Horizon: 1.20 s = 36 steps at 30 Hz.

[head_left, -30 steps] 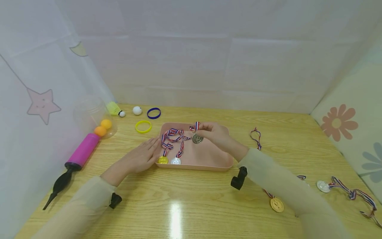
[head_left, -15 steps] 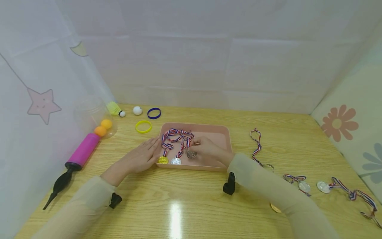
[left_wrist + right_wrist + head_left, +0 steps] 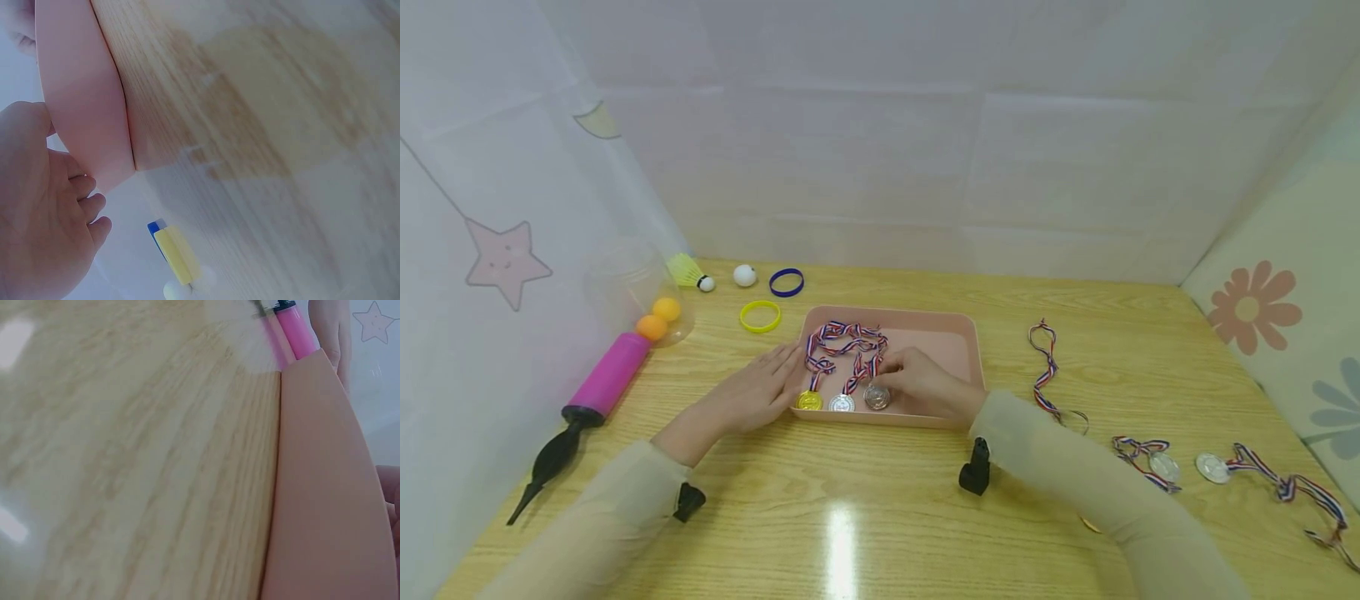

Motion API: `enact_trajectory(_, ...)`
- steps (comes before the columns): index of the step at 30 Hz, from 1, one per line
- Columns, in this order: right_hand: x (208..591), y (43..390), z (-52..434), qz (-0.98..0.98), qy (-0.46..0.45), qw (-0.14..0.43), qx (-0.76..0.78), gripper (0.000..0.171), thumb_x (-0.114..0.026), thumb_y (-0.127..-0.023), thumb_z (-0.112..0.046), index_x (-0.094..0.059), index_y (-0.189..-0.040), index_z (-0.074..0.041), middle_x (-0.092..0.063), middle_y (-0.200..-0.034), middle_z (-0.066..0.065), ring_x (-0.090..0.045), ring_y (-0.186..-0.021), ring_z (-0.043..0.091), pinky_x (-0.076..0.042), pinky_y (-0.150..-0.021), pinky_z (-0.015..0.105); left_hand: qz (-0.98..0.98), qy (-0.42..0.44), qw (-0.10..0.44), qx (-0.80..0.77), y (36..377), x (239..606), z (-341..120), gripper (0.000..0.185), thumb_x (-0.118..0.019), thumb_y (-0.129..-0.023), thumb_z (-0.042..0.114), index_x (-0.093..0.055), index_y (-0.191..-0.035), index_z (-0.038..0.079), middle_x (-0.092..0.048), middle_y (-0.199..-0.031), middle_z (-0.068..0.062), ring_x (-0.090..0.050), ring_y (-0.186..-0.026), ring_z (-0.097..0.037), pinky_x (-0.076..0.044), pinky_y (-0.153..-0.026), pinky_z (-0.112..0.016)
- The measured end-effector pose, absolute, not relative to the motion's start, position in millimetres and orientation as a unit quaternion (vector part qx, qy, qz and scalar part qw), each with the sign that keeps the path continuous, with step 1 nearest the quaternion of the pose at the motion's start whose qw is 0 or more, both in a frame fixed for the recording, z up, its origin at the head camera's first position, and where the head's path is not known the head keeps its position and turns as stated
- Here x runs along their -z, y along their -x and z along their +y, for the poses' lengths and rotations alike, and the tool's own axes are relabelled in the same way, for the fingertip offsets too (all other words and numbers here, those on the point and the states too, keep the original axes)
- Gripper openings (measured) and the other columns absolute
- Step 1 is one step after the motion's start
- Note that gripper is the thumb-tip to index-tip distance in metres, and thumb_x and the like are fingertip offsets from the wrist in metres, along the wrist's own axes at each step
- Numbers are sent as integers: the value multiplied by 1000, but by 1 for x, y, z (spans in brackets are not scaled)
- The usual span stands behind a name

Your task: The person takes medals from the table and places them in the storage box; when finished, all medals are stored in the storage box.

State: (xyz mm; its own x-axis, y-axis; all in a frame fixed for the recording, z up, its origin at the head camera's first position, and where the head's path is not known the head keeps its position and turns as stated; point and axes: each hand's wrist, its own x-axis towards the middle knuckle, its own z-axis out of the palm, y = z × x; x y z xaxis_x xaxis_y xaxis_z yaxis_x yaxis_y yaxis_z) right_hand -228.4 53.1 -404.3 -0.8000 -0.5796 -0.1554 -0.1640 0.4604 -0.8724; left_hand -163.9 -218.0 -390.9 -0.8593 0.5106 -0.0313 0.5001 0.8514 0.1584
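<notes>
Right hand setting a bronze medal down in the pink tray

The fingers are curling over the medal's far edge, hiding the contact, so whether they are pinching it is unclear. The left hand is lying flat with straight fingers against the tray's left rim. Both wrist views are showing only blurred tray wall and wood grain; the head view alone is showing the gold medal and silver medal beside it.

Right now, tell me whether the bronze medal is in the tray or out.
In. The bronze medal lies inside the pink tray, beside the silver medal, under the right hand.
</notes>
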Motion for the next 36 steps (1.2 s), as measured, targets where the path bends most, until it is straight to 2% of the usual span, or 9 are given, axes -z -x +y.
enact_trajectory(8, 415, 225, 48, 828, 256, 223, 446, 6, -65, -84, -5, -64, -79, -2, -58, -70, 3, -51, -54, 11, -45, -46, 21, 962, -260, 40, -75, 164, 391, -218, 60, -36, -100, 30, -18, -143, -7, -15, -149, -22, -12, -136, -35, -17, -109, -47)
enact_trajectory(17, 414, 224, 43, 837, 256, 214, 433, 5, -66, -83, -3, -64, -79, 0, -57, -63, 4, -46, -43, 10, -39, -39, 18, 961, -262, 35, -76, 163, 391, -219, 59, -37, -99, 28, -19, -143, -8, -16, -148, -23, -14, -135, -36, -17, -108, -48)
enact_trajectory(23, 412, 223, 42, 848, 253, 213, 414, 4, -68, -82, -4, -65, -81, -1, -58, -62, 3, -45, -43, 10, -37, -38, 19, 961, -267, 31, -70, 164, 392, -219, 58, -36, -100, 27, -19, -143, -8, -17, -148, -24, -15, -135, -37, -18, -108, -48)
enact_trajectory(27, 410, 223, 44, 843, 239, 235, 420, 3, -67, -83, -5, -65, -81, -2, -61, -65, 5, -49, -45, 11, -42, -40, 21, 960, -269, 30, -68, 165, 393, -219, 58, -36, -100, 27, -19, -142, -8, -17, -148, -24, -15, -135, -37, -17, -108, -47)
enact_trajectory(31, 407, 224, 51, 826, 240, 261, 438, 3, -65, -83, -3, -66, -86, -2, -61, -66, 7, -52, -50, 13, -47, -45, 24, 960, -269, 30, -71, 164, 392, -219, 58, -36, -100, 27, -20, -142, -9, -17, -147, -24, -16, -135, -37, -17, -108, -47)
enact_trajectory(36, 397, 223, 64, 817, 249, 262, 449, 21, -61, -84, -2, -66, -104, -1, -59, -74, 6, -49, -55, 12, -45, -48, 23, 960, -270, 26, -71, 164, 392, -219, 57, -36, -99, 27, -21, -142, -9, -18, -147, -24, -16, -134, -38, -18, -108, -48)
